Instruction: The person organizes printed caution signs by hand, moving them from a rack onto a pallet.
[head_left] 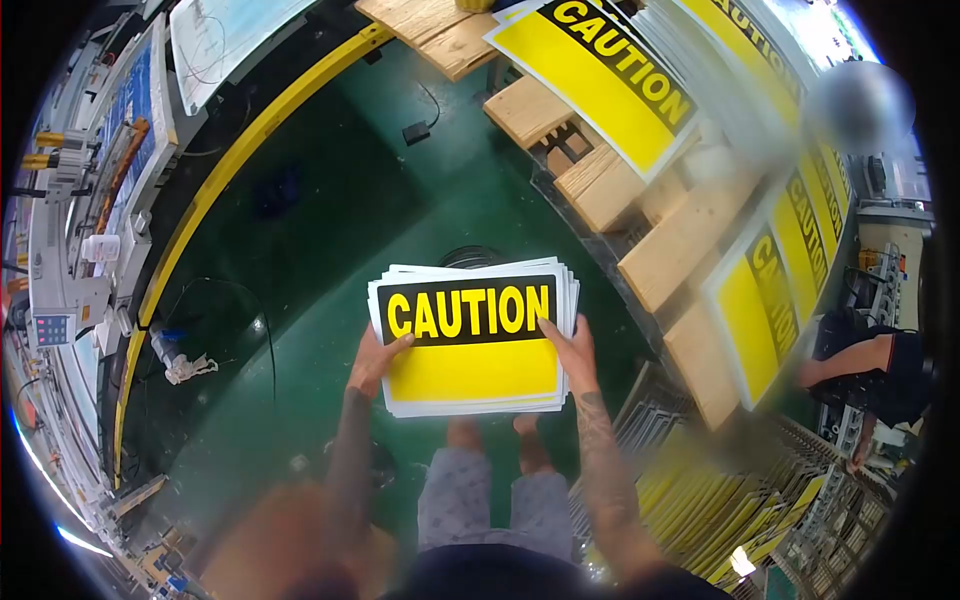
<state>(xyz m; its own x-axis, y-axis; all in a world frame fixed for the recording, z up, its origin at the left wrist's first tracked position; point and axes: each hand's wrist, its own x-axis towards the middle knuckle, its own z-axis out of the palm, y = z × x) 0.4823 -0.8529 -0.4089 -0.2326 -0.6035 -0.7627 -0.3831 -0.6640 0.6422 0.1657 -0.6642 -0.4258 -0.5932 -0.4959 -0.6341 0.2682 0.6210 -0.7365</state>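
Note:
A stack of caution signs [470, 372] is held out in front of me above the floor. The top sign has a black band with yellow CAUTION lettering over a plain yellow field, and white sheet edges fan out unevenly behind it. My left hand [375, 352] grips the stack's left edge, thumb on the front. On the opposite edge, my right hand [574, 350] is closed the same way with its thumb near the last letter. The fingers behind the stack are hidden.
To the right, more caution signs [600, 75] lie on a wooden slatted bench [690, 235]. A drying rack [690, 490] of signs stands below it. Machinery with a yellow rail [225, 145] runs along the left. Another person's arm [850, 362] shows at far right. Cables lie on the green floor [330, 210].

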